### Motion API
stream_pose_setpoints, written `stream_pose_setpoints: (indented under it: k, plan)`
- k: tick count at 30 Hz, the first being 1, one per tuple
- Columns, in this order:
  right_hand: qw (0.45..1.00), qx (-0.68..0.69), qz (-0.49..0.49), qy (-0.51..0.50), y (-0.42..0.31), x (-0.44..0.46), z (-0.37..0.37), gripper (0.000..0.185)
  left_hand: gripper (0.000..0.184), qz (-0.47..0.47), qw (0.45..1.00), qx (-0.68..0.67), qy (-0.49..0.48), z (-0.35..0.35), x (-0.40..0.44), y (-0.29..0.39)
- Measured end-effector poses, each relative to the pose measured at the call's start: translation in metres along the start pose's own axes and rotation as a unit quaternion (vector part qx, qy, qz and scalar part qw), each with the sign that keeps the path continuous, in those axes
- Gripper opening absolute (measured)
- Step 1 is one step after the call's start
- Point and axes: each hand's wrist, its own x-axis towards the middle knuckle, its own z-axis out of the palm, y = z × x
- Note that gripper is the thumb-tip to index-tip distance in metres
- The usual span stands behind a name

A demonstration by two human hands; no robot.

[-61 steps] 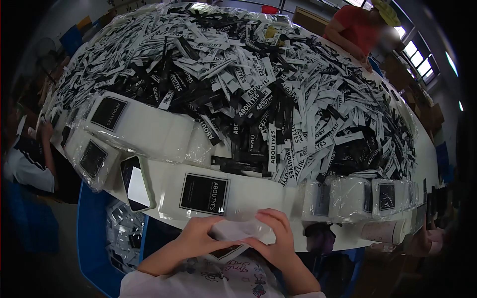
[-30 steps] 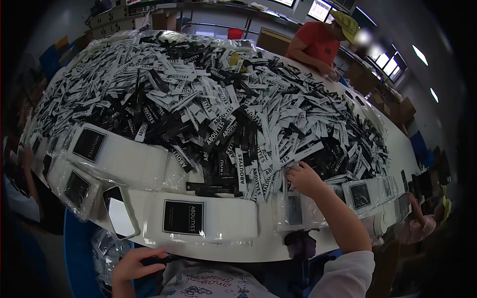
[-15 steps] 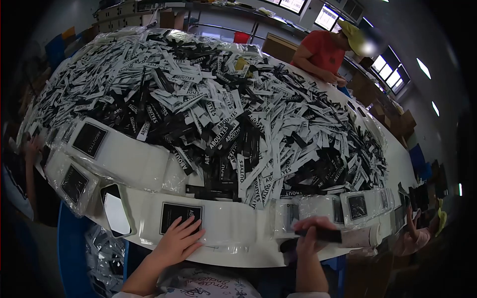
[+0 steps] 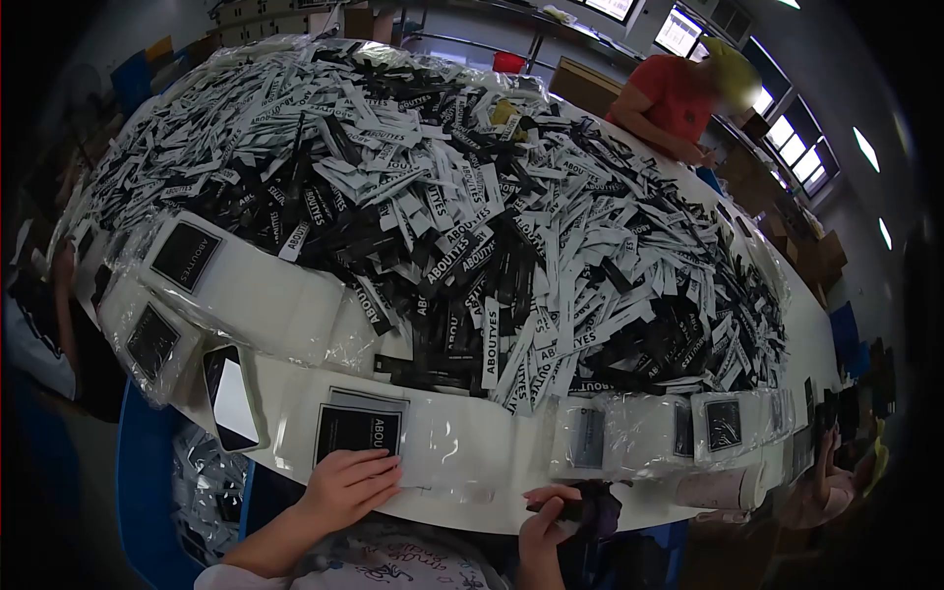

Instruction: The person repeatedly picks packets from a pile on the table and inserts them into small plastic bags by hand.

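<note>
Gripping a dark item, the right hand was nearly closed; the left hand, fingers straight and together, lay over the black-labelled pouch on the table, its grip unclear. Handling that pouch seemed the step; moving it called for a sure pinch.

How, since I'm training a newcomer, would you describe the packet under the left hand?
Find the white table heaped with strips. At its near edge lies a plastic packet with a black label. Unlike its neighbours, it has the left hand resting on it.
</note>
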Motion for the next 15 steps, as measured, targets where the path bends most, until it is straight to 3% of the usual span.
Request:
stream_pose_setpoints:
  k: [1,2,3,4,5,6,7,8,9,11,12,13,15]
  plan:
    - [0.987,-0.106,-0.05,-0.107,-0.005,0.004,-0.015,0.008,0.023,0.002,1.0,-0.003,-0.008,-0.003,-0.003,0.002]
    - [0.988,-0.103,-0.049,-0.105,0.024,0.002,-0.009,0.008,0.022,0.002,1.0,-0.006,-0.006,-0.002,-0.003,0.004]
    - [0.967,0.128,-0.205,-0.086,0.079,-0.001,0.001,0.009,0.022,0.004,1.0,-0.004,-0.007,-0.001,-0.003,0.007]
    - [0.869,0.347,-0.346,-0.062,0.108,-0.001,0.007,0.011,0.022,0.002,1.0,-0.006,-0.001,-0.001,-0.003,0.011]
    - [0.866,0.352,-0.349,-0.065,0.093,0.004,0.008,0.011,0.022,-0.001,1.0,-0.006,0.01,0.0,-0.001,0.013]
    - [0.948,0.289,-0.123,-0.06,0.053,0.006,0.006,0.012,0.023,0.0,1.0,-0.007,0.003,-0.001,-0.001,0.016]
    - [0.971,0.204,0.115,-0.049,0.008,0.005,0.002,0.013,0.023,-0.006,1.0,-0.006,-0.001,0.0,-0.003,0.021]
    - [0.933,0.109,0.341,-0.036,-0.018,0.008,0.003,0.014,0.023,0.006,1.0,0.002,0.003,0.004,-0.002,0.025]
    - [0.917,0.075,0.362,-0.153,-0.026,0.016,0.008,0.02,0.024,0.018,1.0,0.01,0.007,0.009,-0.001,0.028]
    - [0.944,-0.123,0.212,-0.222,-0.046,0.015,0.044,0.02,0.024,0.032,0.999,0.003,-0.007,0.017,-0.006,0.032]
    - [0.927,-0.152,0.271,-0.209,-0.039,0.007,0.046,0.022,0.023,0.046,0.999,0.007,-0.025,0.02,-0.01,0.032]
    - [0.927,-0.152,0.269,-0.212,-0.036,0.0,0.046,0.022,0.023,0.059,0.997,0.013,-0.041,0.021,-0.01,0.032]
    - [0.949,-0.01,0.235,-0.21,-0.034,-0.004,0.048,0.03,0.051,0.009,1.0,0.022,0.007,0.01,-0.005,0.039]
